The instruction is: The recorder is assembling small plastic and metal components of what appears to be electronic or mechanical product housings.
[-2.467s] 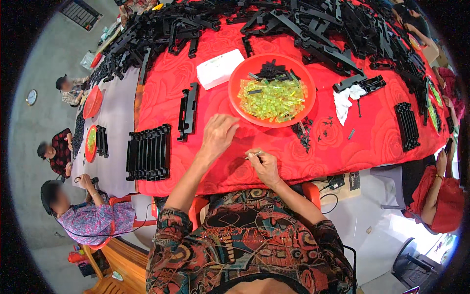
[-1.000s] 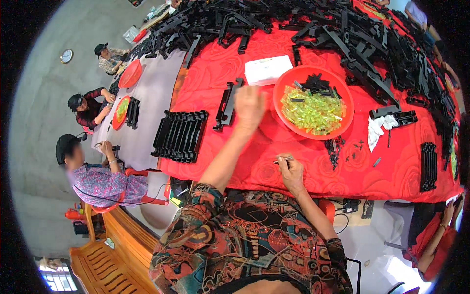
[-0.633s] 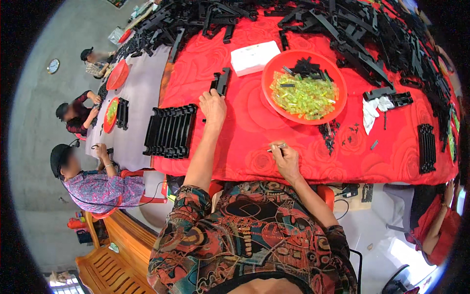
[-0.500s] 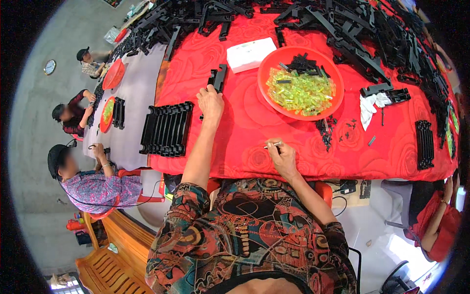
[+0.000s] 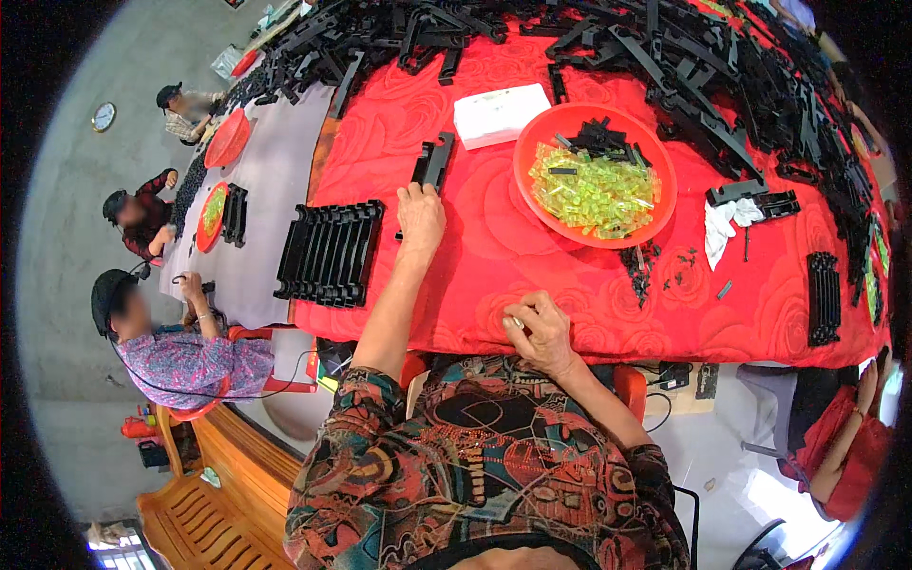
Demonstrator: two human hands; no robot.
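My left hand [image 5: 421, 220] is closed on a long black plastic part [image 5: 434, 163] lying on the red tablecloth; its far end shows past my fingers. Nearer the table's front edge, my right hand [image 5: 540, 334] has its fingers curled in. A short pale, shiny tip of a slim tool [image 5: 518, 323] shows at those fingers; the rest of it is hidden in the hand. Left of my left hand, several matching black parts [image 5: 329, 252] lie side by side in a row. A red bowl [image 5: 524, 190] beyond my right hand holds yellow-green clear pieces [image 5: 589, 195] and small black pieces [image 5: 600, 140].
A white box [image 5: 499, 116] stands beside the bowl. Black parts [image 5: 665, 71] heap along the far edge. At right are crumpled white tissue [image 5: 719, 228] and another row of black parts [image 5: 824, 299]. People [image 5: 157, 347] sit at the left; a wooden bench [image 5: 214, 513] stands below.
My right hand has drawn slightly nearer me and turned, so less of the slim tool shows. My left hand stays on the black part. The whole view has shifted a little.
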